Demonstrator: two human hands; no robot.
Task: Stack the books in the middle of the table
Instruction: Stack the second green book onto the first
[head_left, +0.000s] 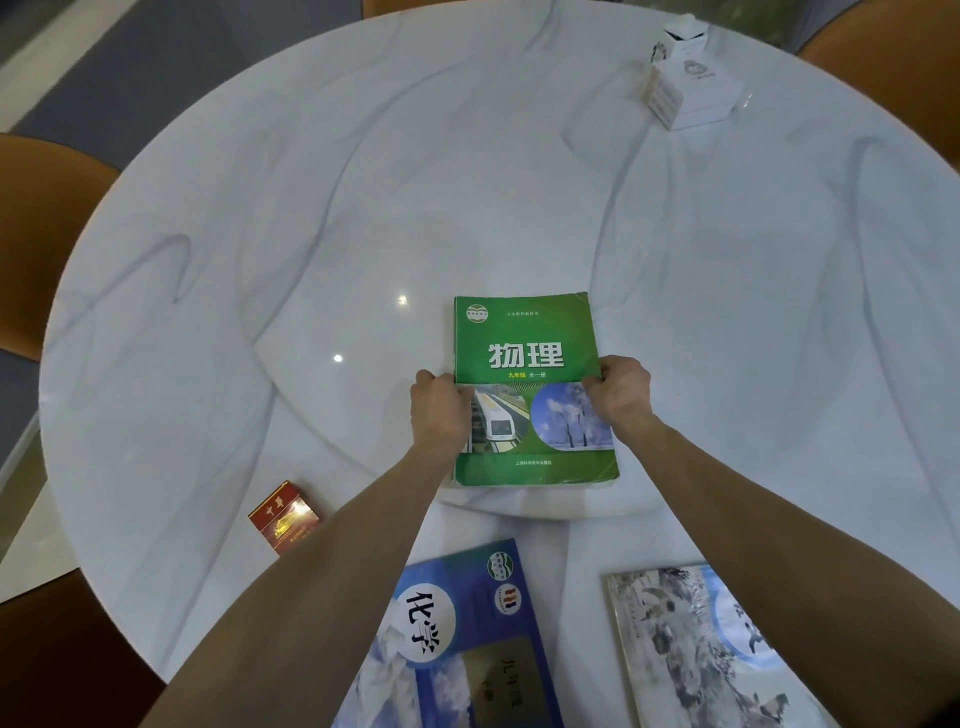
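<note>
1. While both of your hands are on the green book (530, 364), you are on the first step: setting the base of the stack. The left hand (439, 410) clasps its left edge, fingers curled together over the cover; the right hand (621, 392) does the same on the right edge, thumb side tucked against the cover.
2. The green book lies flat, cover up, on the raised round centre panel (311, 260) of the table (156, 467), close to that panel's near rim rather than at its true middle. You cannot tell from here whether the book is fully resting or a touch lifted at your end.
3. Two books wait at the near edge, well apart from the green one: the blue book (467, 639) between your forearms, and the grey book (696, 649) to its right, partly under your right forearm.
4. A red pack (283, 517) sits near your left forearm, and a white box (685, 83) stands at the far right. Neither is in your way.
5. Next, judge whether the green book needs a nudge farther toward the centre; if so, slide it with both hands kept level.
6. Then let go and draw back for the blue book, likely the nearest. Lay it square on the green cover, edges matched, so the grey one will sit steady on top.
</note>
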